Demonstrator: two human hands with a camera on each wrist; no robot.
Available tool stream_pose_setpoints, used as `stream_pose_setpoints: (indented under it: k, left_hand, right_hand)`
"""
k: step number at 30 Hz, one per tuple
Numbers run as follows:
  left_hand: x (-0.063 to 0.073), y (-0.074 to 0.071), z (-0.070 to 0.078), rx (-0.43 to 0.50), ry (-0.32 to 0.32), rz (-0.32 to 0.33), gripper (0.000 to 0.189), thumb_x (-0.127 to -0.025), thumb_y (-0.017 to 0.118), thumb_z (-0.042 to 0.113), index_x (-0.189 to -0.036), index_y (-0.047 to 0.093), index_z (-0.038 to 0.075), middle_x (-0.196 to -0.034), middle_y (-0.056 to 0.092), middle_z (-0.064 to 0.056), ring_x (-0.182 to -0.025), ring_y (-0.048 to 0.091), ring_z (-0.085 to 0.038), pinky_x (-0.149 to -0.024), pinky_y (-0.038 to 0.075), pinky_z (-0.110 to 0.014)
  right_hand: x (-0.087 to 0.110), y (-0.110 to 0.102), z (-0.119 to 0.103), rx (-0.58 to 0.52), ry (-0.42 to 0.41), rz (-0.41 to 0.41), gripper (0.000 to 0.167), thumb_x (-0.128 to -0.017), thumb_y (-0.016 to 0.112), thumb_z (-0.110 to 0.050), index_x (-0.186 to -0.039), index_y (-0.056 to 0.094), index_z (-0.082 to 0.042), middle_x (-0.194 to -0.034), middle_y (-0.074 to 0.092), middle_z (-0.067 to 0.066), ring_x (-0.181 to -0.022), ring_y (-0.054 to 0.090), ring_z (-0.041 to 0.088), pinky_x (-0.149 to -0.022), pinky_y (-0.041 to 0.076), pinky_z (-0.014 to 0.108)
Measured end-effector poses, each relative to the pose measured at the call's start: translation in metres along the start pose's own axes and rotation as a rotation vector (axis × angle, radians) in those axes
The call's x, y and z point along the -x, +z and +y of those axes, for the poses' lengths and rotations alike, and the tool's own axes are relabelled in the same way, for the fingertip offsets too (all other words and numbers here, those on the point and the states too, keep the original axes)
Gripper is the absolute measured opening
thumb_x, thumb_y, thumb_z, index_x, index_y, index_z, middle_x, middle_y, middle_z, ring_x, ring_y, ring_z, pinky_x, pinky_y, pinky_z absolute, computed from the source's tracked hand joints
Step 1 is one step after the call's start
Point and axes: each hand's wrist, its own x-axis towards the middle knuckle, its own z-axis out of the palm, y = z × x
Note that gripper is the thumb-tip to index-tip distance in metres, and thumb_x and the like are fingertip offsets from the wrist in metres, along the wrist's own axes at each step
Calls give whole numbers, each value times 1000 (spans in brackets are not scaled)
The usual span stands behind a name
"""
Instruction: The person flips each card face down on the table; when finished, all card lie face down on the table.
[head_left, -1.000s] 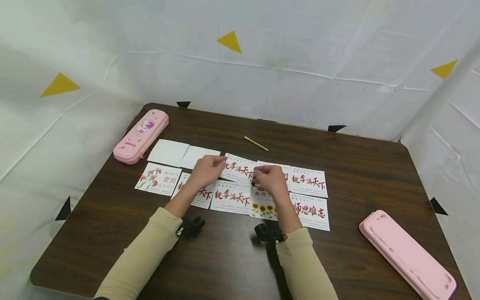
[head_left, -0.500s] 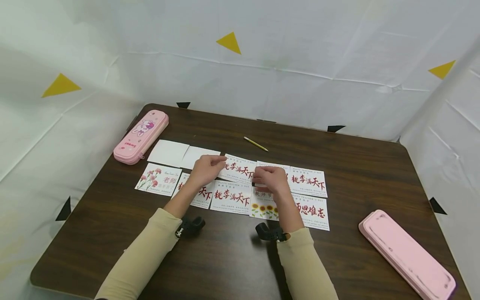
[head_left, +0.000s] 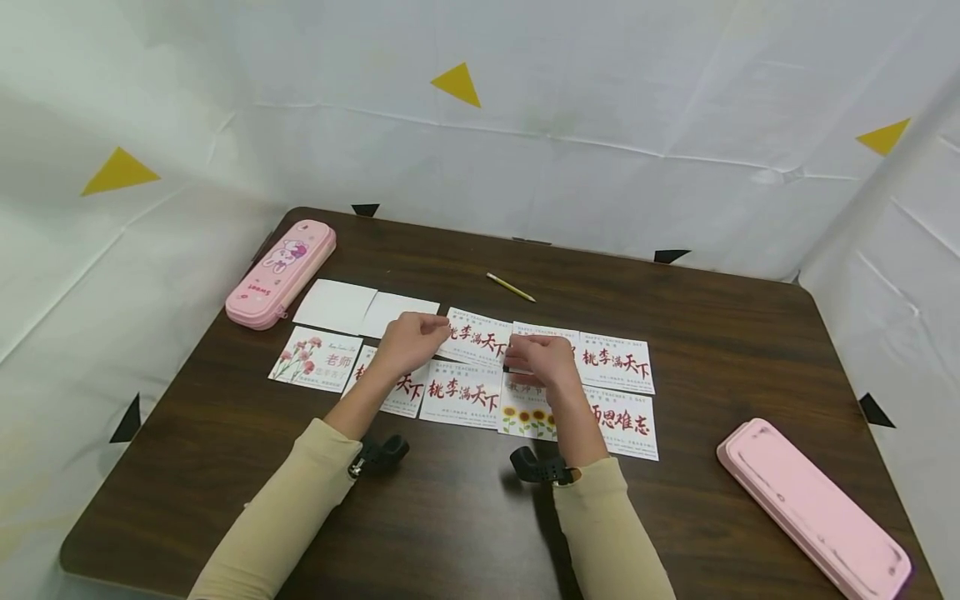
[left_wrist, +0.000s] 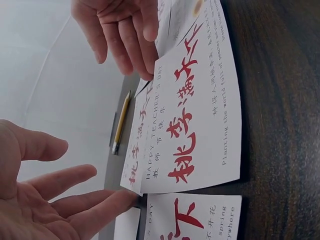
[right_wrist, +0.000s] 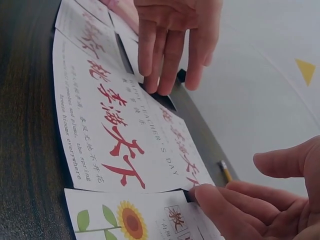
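Observation:
A white card with red characters [head_left: 477,335] lies in the back row, between my two hands. At its left edge is my left hand [head_left: 411,342], thumb apart from the relaxed fingers; in the left wrist view a fingertip [left_wrist: 131,196] rests by the card corners. My right hand [head_left: 543,360] is at the right edge, partly over the neighbouring cards, with loosely bent fingers and nothing visibly pinched. Nearest me in the front row are another red-lettered card [head_left: 461,393] and a sunflower card [head_left: 525,418], the latter partly hidden by the right forearm.
Blank white cards [head_left: 334,307] and a carnation card [head_left: 315,358] lie left; more red-lettered cards [head_left: 617,363] lie right. A pencil [head_left: 512,287] is behind the rows. Pink pencil cases stand at left [head_left: 281,273] and right [head_left: 816,508] on the dark wooden table [head_left: 435,517].
The right hand's fingers have loosened and shifted slightly at the card's right edge. The left hand has drawn back a touch to the left. The cards look nearly unmoved.

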Motion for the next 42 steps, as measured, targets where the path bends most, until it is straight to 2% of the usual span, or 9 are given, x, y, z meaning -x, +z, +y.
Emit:
stream_pose_setpoints:
  k: [10,18,22,26,29,34,38,42]
  left_hand:
    - [-1,-1,-1,58,-33,26,37,-97,57,30,-126,67,10,-125,65,-13,-122,55,-30,-101,42,-47]
    - [0,-7,-5,214,-15,3,35,-99,56,27,-128,65,9,-125,65,-12,-92,70,-26,-84,53,-38]
    - [0,-9,-7,240,-5,34,33,-98,57,25,-126,67,9,-123,66,-10,-93,66,-25,-80,52,-35]
    - [0,-12,-7,258,-7,68,32,-97,58,23,-123,69,9,-117,67,-9,-93,62,-25,-75,48,-32]
    - [1,-13,-9,304,-24,71,32,-97,57,20,-124,68,8,-116,66,-10,-91,64,-30,-73,51,-31]
    - [1,-16,-12,373,-35,79,30,-97,57,11,-123,69,6,-118,66,-13,-91,69,-36,-79,56,-36]
    - [1,-16,-13,368,-17,102,29,-93,58,2,-119,71,5,-110,70,-15,-86,71,-36,-78,57,-35]
    - [0,-14,-15,338,32,125,28,-90,63,-1,-116,73,4,-104,72,-16,-84,71,-34,-69,54,-26]
  right_hand:
    - [-1,-1,-1,-77,58,-13,40,-95,65,-22,-128,62,0,-117,68,18,-104,68,29,-81,56,38]
    - [-1,-1,0,-91,54,-24,39,-93,67,-19,-128,63,-1,-119,67,18,-108,66,29,-75,58,33]
    - [-3,-1,1,-112,52,-38,40,-93,68,-20,-129,63,-2,-119,67,17,-110,65,28,-67,57,28]
    - [-5,1,0,-131,31,-25,39,-94,68,-20,-128,64,-3,-121,67,16,-111,65,28,-68,57,28]
    - [-5,1,0,-153,8,-14,36,-94,68,-16,-128,65,-4,-122,67,15,-112,64,28,-73,57,30]
    - [-8,1,0,-218,-55,-1,34,-92,65,-2,-126,66,-4,-121,67,13,-98,68,22,-72,57,28]
    - [-9,3,-1,-258,-116,7,40,-86,67,8,-125,66,-3,-111,69,10,-85,67,16,-72,57,29]
    - [-9,3,-2,-235,-164,-3,43,-83,70,10,-123,68,-3,-97,67,6,-82,65,13,-75,57,29]
